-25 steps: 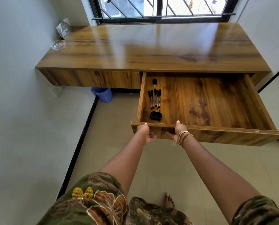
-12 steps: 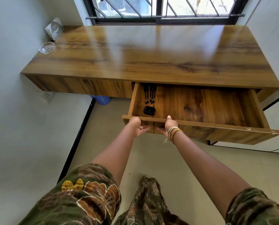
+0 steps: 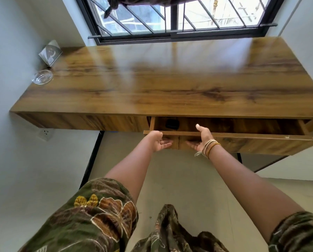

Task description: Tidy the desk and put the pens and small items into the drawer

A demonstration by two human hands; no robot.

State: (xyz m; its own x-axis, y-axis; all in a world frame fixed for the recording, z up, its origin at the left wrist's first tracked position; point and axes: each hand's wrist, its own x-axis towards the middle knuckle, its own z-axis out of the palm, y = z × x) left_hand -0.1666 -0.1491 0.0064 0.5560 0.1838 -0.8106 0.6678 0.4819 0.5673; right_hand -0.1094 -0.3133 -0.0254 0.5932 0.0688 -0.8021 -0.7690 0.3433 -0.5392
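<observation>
Drawer [image 3: 243, 142], the thing everything now turns on, is standing only a narrow gap out from under the bench [image 3: 170, 84]; its long axis is running left to right, parallel to the bench's front edge, so the remaining travel lies straight away from the person, under the bench. Both hands are pressing on the left end of the drawer front: the left hand [image 3: 158, 140] is lying with straight fingers against the face just below the top edge, holding nothing; the right hand [image 3: 203, 139] is doing likewise just beside it, fingers flat on the face and thumb raised above the rim, threads and bangles circling its wrist. Neither hand is nearer; both are already touching, well left of the drawer's middle, so the push may skew the drawer. Inside the gap, a small black rounded case [image 3: 172, 124] is showing near the left wall; the pens cannot be seen. Drawer and bench are sharing a glossy brown wood-grain laminate, with pale raw edging along the drawer's rim. At the bench's far left corner, a clear glass dish [image 3: 42, 76] and a folded card [image 3: 50, 53] are remaining, well apart from the drawer.
</observation>
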